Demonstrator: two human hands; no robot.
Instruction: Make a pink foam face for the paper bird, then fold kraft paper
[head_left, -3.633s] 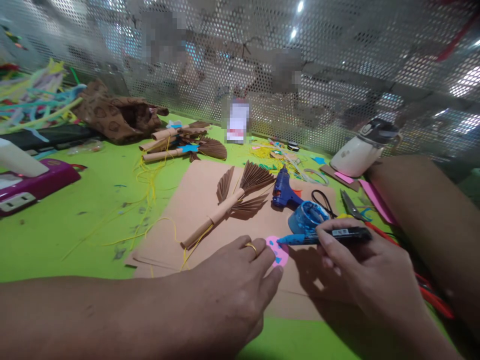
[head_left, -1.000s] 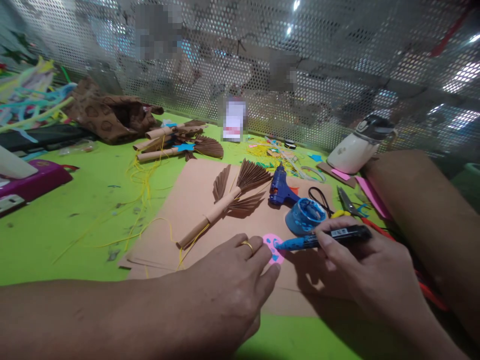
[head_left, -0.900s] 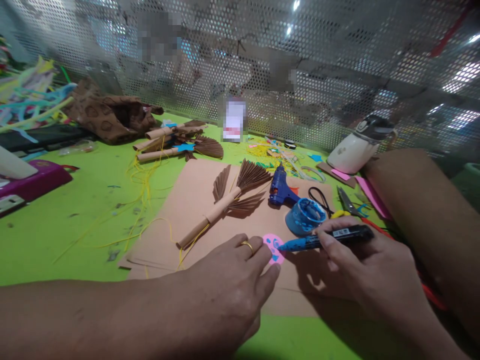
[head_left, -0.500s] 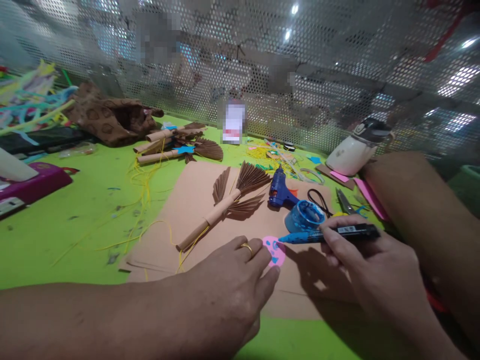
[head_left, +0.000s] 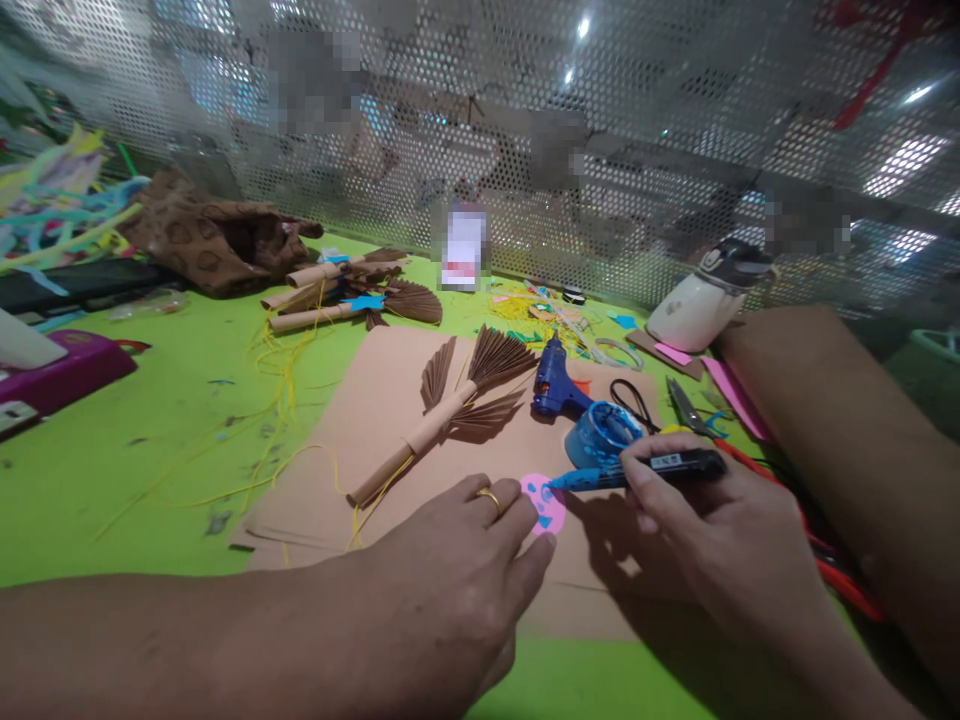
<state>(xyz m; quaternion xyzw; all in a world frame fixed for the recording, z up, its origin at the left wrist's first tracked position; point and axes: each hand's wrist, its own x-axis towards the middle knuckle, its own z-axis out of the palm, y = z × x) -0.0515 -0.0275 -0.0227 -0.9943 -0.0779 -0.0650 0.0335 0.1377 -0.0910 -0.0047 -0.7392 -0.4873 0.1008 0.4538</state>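
Note:
My right hand point(head_left: 712, 530) grips a blue marker point(head_left: 600, 478) with a black barrel, between thumb and fingers. Its tip touches a pink paper circle point(head_left: 551, 515) bearing several blue marks. My left hand point(head_left: 480, 560), with a ring on one finger, holds the circle against the brown paper sheets point(head_left: 330, 430), fingers at its left edge and thumb at the lower edge. Beyond the left hand lies a brown paper tube point(head_left: 412, 440) with pleated paper fans and yellow string. Just past the marker stands a blue-stained jar point(head_left: 592, 440), next to a blue glue gun point(head_left: 553, 380).
Scissors point(head_left: 686, 408) with red handles lie right, partly behind my right arm. A white bottle point(head_left: 694, 305) leans at the back right. More paper tubes point(head_left: 315, 318) and a brown cloth bag point(head_left: 217, 235) sit back left. A purple device point(head_left: 86, 375) is far left; a perforated screen point(head_left: 480, 130) stands behind.
The marker tip has shifted slightly over the pink circle, and my right hand has moved a little left, uncovering more of the red scissor handles. My left hand keeps its place on the circle.

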